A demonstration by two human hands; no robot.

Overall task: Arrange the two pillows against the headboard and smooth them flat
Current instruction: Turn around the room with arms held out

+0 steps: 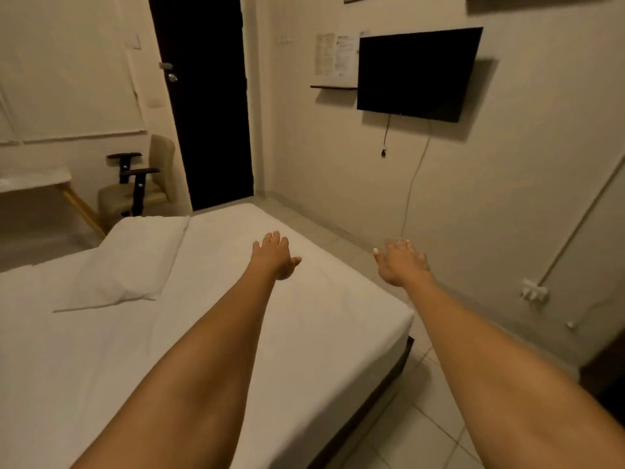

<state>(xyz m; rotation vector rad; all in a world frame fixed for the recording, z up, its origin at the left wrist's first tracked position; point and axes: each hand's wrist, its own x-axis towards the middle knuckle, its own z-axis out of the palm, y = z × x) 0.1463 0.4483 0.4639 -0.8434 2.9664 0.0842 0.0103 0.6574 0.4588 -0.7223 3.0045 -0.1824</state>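
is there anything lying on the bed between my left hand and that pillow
Nothing visible. Only bare white sheet lies between your left hand and the pillow, which sits off to its left. Both hands are open and empty; the right hand is out past the bed's edge.

Bed [304,333] is made up with a plain white sheet, pretty smooth, sitting on a dark base over pale floor tiles [422,434]. One white pillow [132,262] lies flat on the sheet toward the left, a bit creased at its near corner.
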